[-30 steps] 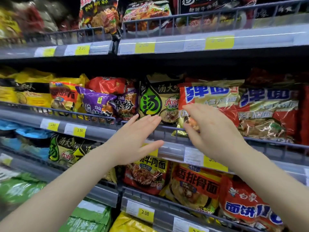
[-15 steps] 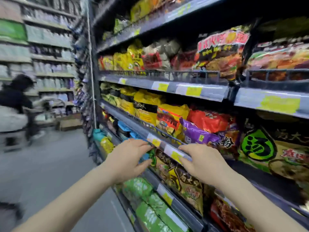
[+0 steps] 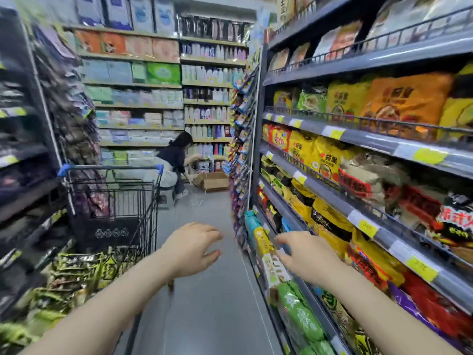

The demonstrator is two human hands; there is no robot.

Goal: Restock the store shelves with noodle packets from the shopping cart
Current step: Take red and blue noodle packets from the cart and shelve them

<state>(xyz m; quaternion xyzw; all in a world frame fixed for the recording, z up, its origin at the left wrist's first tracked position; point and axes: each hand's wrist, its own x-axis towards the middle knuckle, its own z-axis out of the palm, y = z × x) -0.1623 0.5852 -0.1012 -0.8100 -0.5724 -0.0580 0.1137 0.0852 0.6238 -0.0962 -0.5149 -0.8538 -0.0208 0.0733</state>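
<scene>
A dark wire shopping cart [image 3: 112,201] with a blue handle stands at the left of the aisle. Black and green noodle packets [image 3: 79,275] are piled in its near end. The noodle shelves [image 3: 371,221] run along the right, filled with yellow, red, green and black packets. My left hand [image 3: 190,249] hangs over the aisle floor between cart and shelves, fingers relaxed, holding nothing. My right hand [image 3: 305,257] is beside the lower shelf edge, fingers spread and empty.
A person [image 3: 174,160] crouches at the far end of the aisle beside an open cardboard box [image 3: 212,180]. Hanging snack bags line the rack on the left [image 3: 69,111]. Grey floor [image 3: 204,316] runs between cart and shelves.
My view has swung left from the shelf front to look down the aisle. Both hands came away from the shelf and dropped lower, empty. The cart came into view.
</scene>
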